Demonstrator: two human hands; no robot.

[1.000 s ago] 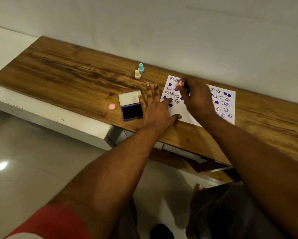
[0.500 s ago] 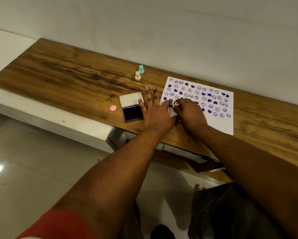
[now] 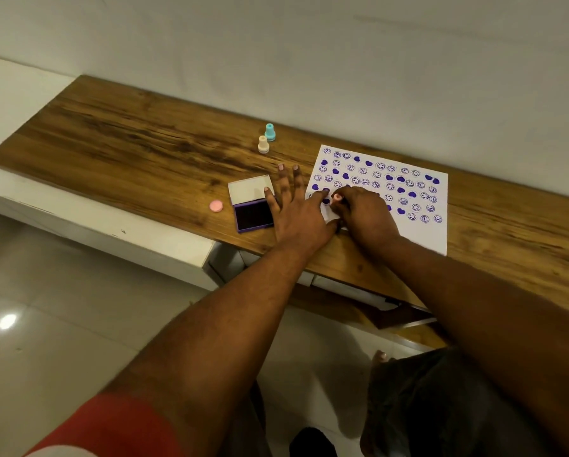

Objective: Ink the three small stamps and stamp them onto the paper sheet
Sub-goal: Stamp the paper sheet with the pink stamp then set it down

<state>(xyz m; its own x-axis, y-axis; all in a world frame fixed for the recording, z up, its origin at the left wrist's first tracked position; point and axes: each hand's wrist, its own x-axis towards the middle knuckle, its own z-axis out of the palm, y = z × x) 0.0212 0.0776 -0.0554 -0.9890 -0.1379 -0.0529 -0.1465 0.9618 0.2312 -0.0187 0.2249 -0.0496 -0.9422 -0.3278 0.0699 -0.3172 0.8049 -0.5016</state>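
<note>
A white paper sheet [image 3: 418, 232] covered with several purple hearts and smiley prints lies on the wooden desk [image 3: 128, 153]. My right hand [image 3: 365, 216] is closed on a small pink stamp [image 3: 337, 198] and presses it onto the sheet's left part. My left hand [image 3: 296, 209] lies flat with fingers spread, its index finger on the sheet's left edge. An open purple ink pad [image 3: 254, 207] sits just left of that hand. A teal stamp [image 3: 269, 132] and a cream stamp [image 3: 263, 144] stand upright behind the pad.
A round pink cap [image 3: 216, 206] lies left of the ink pad. The desk runs along a white wall, with a white ledge [image 3: 95, 225] below its front edge. Tiled floor and my knees are below.
My right hand came from the sheet's top left down toward me to its lower left, where it now holds the stamp on the paper. The left hand stayed flat.
</note>
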